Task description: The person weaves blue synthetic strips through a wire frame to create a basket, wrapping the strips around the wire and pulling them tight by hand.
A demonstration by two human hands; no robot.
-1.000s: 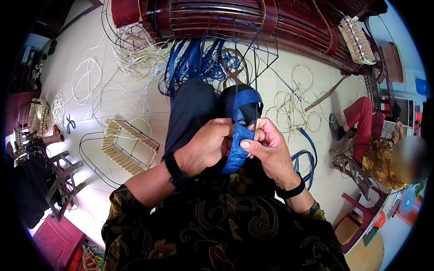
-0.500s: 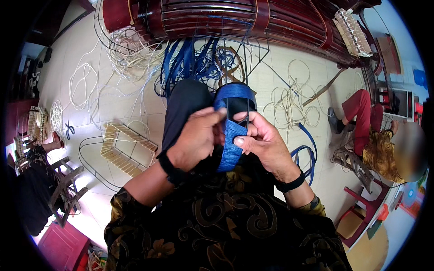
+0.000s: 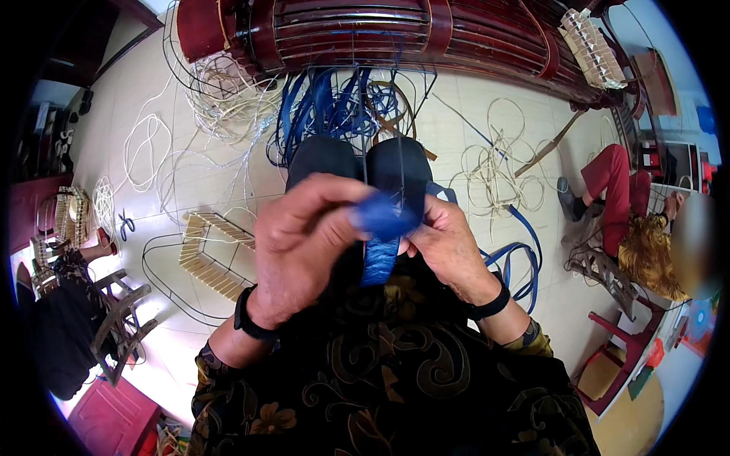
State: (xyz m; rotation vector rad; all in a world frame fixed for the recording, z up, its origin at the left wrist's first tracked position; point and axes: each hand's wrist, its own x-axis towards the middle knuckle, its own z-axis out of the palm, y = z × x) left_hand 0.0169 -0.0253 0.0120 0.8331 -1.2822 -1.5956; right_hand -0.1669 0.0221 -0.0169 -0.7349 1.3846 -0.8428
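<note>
My left hand (image 3: 304, 235) is raised over my lap, pinching a motion-blurred blue strip (image 3: 384, 214) between thumb and index finger. My right hand (image 3: 449, 247) grips a thin dark metal frame (image 3: 401, 167) at its blue-wrapped section (image 3: 380, 267), which lies between my hands above my dark-trousered legs. The blurred strip partly hides my right fingertips and the upper part of the wrapping.
Coiled blue straps (image 3: 319, 99) and pale cords (image 3: 217, 99) lie before a wooden bench (image 3: 350, 34). A part-wrapped frame (image 3: 205, 251) and scissors (image 3: 126, 226) lie left. Co-workers sit left (image 3: 61, 304) and right (image 3: 646, 251). A red stool (image 3: 114, 410) is lower left.
My left hand has moved left and turned, drawing the blue strip across the frame. The upper blue loop over my right knee has come down around my hands. My right hand stays on the frame.
</note>
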